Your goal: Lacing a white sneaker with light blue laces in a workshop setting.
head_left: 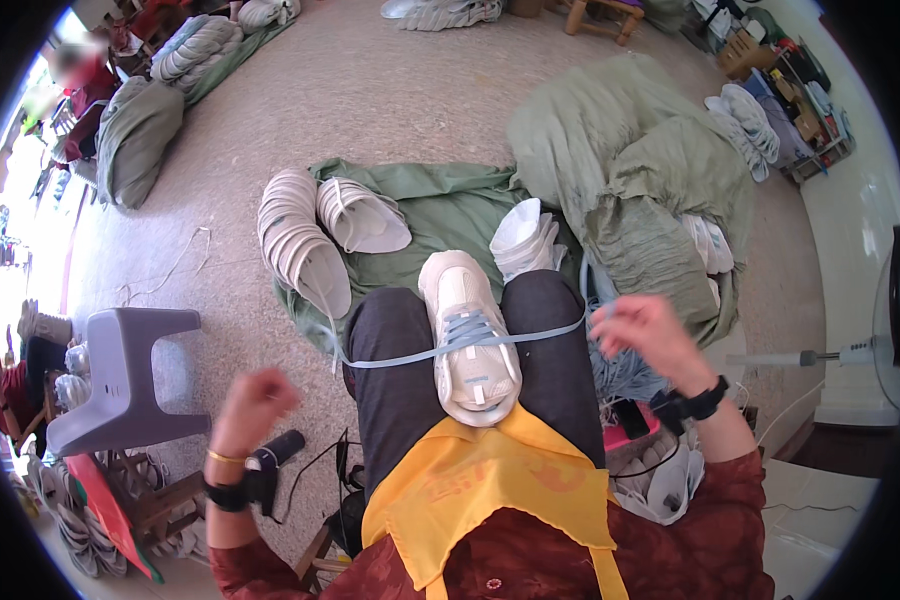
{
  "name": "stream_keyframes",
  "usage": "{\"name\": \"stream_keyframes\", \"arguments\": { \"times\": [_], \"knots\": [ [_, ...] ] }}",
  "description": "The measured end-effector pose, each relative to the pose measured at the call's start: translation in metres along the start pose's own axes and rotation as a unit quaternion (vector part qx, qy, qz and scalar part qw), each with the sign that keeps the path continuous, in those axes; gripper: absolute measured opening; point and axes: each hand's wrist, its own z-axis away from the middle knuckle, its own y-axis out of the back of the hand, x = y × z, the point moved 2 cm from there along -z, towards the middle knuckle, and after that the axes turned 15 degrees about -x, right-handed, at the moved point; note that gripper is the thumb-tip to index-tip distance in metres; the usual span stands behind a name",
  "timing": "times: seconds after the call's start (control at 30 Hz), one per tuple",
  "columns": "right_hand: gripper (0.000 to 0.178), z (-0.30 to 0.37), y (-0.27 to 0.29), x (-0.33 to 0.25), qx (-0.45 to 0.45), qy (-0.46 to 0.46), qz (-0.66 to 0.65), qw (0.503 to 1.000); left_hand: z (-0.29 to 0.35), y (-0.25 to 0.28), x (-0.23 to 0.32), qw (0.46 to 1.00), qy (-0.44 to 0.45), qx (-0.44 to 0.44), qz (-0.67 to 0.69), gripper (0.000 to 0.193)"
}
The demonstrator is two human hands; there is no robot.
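Observation:
An off-white sneaker (454, 300) lies across my lap, between my dark-trousered thighs, its toe pointing away from me. Pale blue lace (467, 328) is threaded through its upper eyelets, and long ends stretch sideways over both thighs. My left hand (258, 405) hovers left of my knee, apart from the shoe; its curled fingers are smeared by motion. On the other side my right hand (650, 335) is raised beside my right knee, near the lace's right end, its fingers bent and partly apart. Below that hand hangs a bundle of blue laces (625, 375).
Nested rows of pale shoe uppers (295, 235) stand on a green cloth (440, 205) ahead. A large green sack (630, 150) spreads at right. A grey plastic chair (135, 370) is at left. A fan (895, 310) stands at far right. A pink container (635, 425) sits by my right thigh.

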Motion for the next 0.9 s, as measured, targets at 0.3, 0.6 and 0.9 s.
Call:
{"name": "stream_keyframes", "arguments": {
  "times": [0.3,0.6,0.9],
  "knots": [
    [0.012,-0.064,-0.075,0.012,0.053,0.276,0.496,0.822,-0.047,-0.122,0.075,0.981,-0.158,-0.083,0.070,0.012],
    [0.009,-0.091,-0.072,0.005,-0.002,0.196,0.178,0.964,-0.074,-0.127,0.088,0.970,-0.197,-0.027,0.141,0.009],
    [0.010,-0.079,-0.077,0.006,-0.017,0.160,0.141,0.977,-0.080,-0.127,0.084,0.960,-0.193,-0.042,0.197,0.010]
  ]
}}
